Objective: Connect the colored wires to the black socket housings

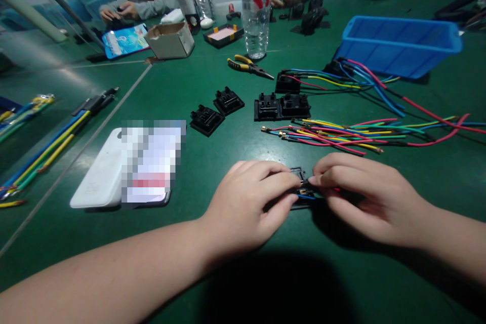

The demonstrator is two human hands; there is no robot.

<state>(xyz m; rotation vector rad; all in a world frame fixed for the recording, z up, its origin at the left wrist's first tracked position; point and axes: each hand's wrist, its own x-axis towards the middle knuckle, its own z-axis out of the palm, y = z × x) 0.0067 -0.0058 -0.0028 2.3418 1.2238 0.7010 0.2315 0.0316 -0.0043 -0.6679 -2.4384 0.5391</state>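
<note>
My left hand (256, 202) is closed around the left side of a black plastic socket housing (298, 174) on the green table. Much of the housing is hidden under the fingers. Brass-coloured contacts and a short stretch of blue wire (306, 197) show in it. From the right, my right hand (368, 197) pinches at the housing's edge with thumb and forefinger. A bit of red wire (336, 189) peeks out under those fingers; its end is hidden. Just beyond lies a bundle of coloured wires (334, 134) with brass terminals.
Behind are loose black housings (207, 119), joined housings (281, 106), a wired housing (287, 82), pliers (248, 66), a water bottle (256, 15) and a blue bin (398, 48). Two phones (100, 172) lie left, near more wires (64, 136). Two people work opposite.
</note>
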